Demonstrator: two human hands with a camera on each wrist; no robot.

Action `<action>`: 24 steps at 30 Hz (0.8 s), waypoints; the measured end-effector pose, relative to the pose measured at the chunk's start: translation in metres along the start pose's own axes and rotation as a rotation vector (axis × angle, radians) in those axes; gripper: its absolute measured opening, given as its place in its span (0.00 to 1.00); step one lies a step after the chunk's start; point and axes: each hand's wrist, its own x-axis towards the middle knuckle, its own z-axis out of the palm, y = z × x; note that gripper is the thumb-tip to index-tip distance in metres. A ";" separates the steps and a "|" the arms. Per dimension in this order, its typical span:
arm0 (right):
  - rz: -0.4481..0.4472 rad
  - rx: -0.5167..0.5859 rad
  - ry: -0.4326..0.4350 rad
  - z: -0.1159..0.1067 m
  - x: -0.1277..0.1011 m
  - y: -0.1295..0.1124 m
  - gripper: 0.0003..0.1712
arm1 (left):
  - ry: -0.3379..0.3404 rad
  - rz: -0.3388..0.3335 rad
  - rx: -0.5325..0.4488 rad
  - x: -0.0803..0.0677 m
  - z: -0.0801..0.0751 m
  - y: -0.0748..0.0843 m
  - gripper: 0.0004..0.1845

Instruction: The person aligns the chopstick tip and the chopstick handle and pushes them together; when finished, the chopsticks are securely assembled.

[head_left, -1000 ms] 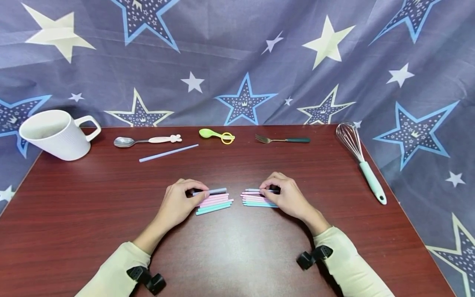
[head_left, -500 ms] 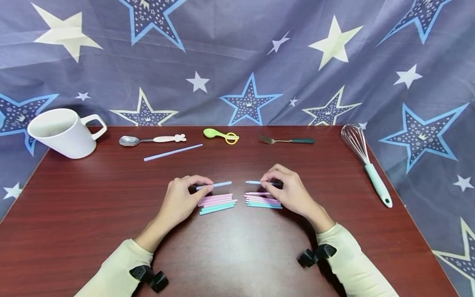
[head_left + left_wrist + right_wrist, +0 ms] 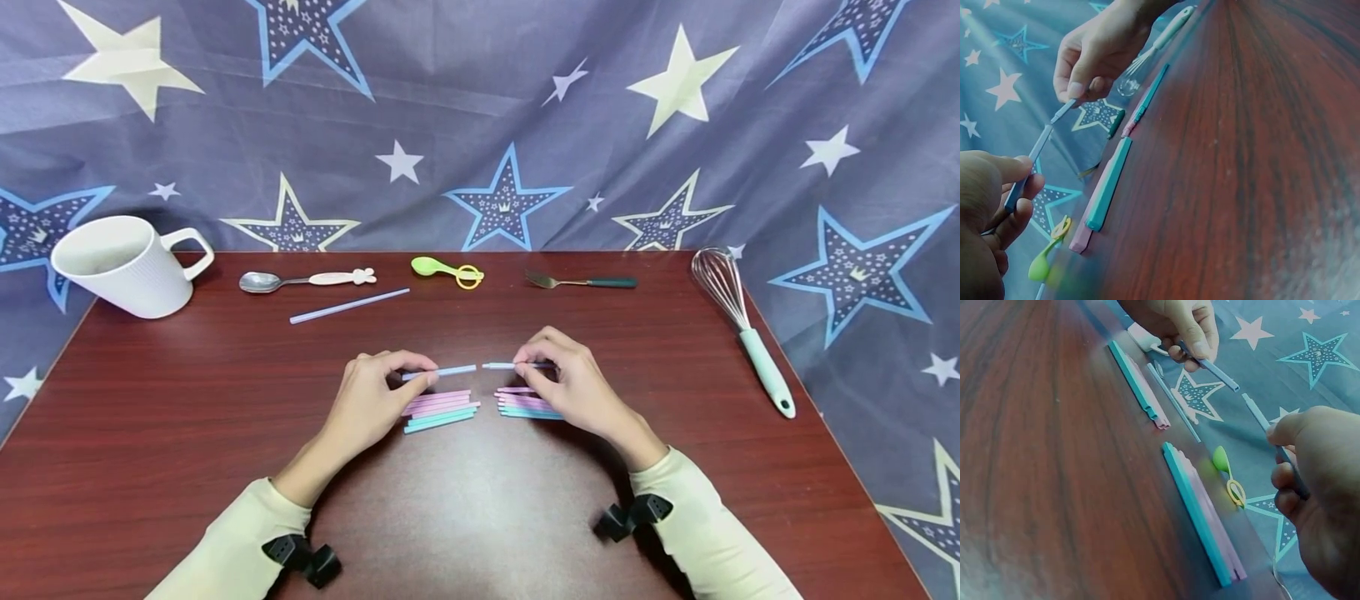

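Note:
In the head view my left hand point(image 3: 367, 404) pinches a slim blue plastic stick point(image 3: 459, 369) between thumb and fingers. My right hand point(image 3: 576, 379) grips a second blue stick point(image 3: 497, 365) the same way. Both sticks are held up end to end, a small gap between them. In the right wrist view, the right stick's end point(image 3: 1247, 400) narrows to a peg, facing the square end of the left stick point(image 3: 1225, 379). Below each hand lies a row of pink sticks point(image 3: 442, 400) and teal sticks point(image 3: 442, 420); the right row's teal sticks point(image 3: 528, 412) are partly covered by my hand.
One longer blue stick point(image 3: 348, 306) lies farther back. Along the back edge are a white mug point(image 3: 127, 271), a spoon point(image 3: 262, 283), a green spoon with a yellow ring point(image 3: 431, 267) and a fork point(image 3: 592, 282). A whisk point(image 3: 761, 362) lies at right, near the patterned curtain point(image 3: 480, 100).
Both hands have lifted their blue sticks up and away from the pink and teal rows. The facing ends have come closer together, the right hand moving leftward.

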 end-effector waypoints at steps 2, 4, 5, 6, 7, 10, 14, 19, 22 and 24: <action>-0.002 -0.002 0.006 0.001 0.000 0.000 0.05 | -0.002 0.005 -0.001 0.000 0.001 0.000 0.03; -0.004 -0.005 0.008 0.002 -0.001 0.000 0.05 | 0.002 0.010 -0.002 0.000 0.002 -0.001 0.03; -0.004 -0.005 0.008 0.003 -0.001 0.000 0.05 | 0.003 0.012 -0.005 0.000 0.002 0.000 0.03; -0.004 -0.007 0.008 0.003 -0.001 -0.001 0.04 | 0.004 0.014 -0.007 0.000 0.002 0.000 0.03; -0.004 -0.008 0.007 0.004 -0.001 -0.001 0.04 | 0.006 0.017 -0.008 0.000 0.002 -0.001 0.04; -0.008 -0.012 0.007 0.005 -0.001 -0.001 0.05 | 0.002 0.019 -0.009 0.000 0.002 0.000 0.04; -0.020 -0.020 0.008 0.006 -0.001 -0.002 0.05 | -0.006 0.016 -0.009 -0.001 0.002 0.001 0.04; -0.029 -0.021 0.007 0.007 -0.001 -0.002 0.01 | -0.003 0.019 -0.012 -0.001 0.002 0.001 0.04; -0.031 -0.019 0.004 0.007 -0.002 -0.002 0.01 | -0.002 0.022 -0.012 -0.001 0.002 0.001 0.04; -0.033 -0.018 0.003 0.007 -0.002 -0.003 0.02 | -0.004 0.022 -0.011 -0.001 0.003 0.001 0.03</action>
